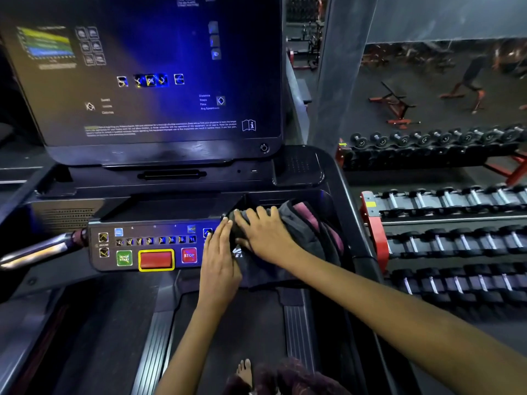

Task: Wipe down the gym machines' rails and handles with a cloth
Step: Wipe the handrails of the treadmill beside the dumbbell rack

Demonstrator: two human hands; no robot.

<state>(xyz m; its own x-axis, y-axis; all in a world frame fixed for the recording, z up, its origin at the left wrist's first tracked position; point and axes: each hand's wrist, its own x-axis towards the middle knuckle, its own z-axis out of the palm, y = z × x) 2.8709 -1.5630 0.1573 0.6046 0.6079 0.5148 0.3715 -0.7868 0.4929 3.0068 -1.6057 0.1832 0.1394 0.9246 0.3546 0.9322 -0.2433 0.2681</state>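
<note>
Both hands, right hand (263, 236) and left hand (219, 262), press flat with fingers extended on the dark cloth (296, 240) bunched at the treadmill console tray (285, 196); the chrome handle (42, 249) appears not yet wiped

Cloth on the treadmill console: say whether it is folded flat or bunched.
Bunched. The cloth lies in crumpled folds, partly in the tray, under the right hand.

Both forearms outstretched; left hand (218, 260) flat, fingers together; right hand (263, 235) flat, fingers spread.
</note>
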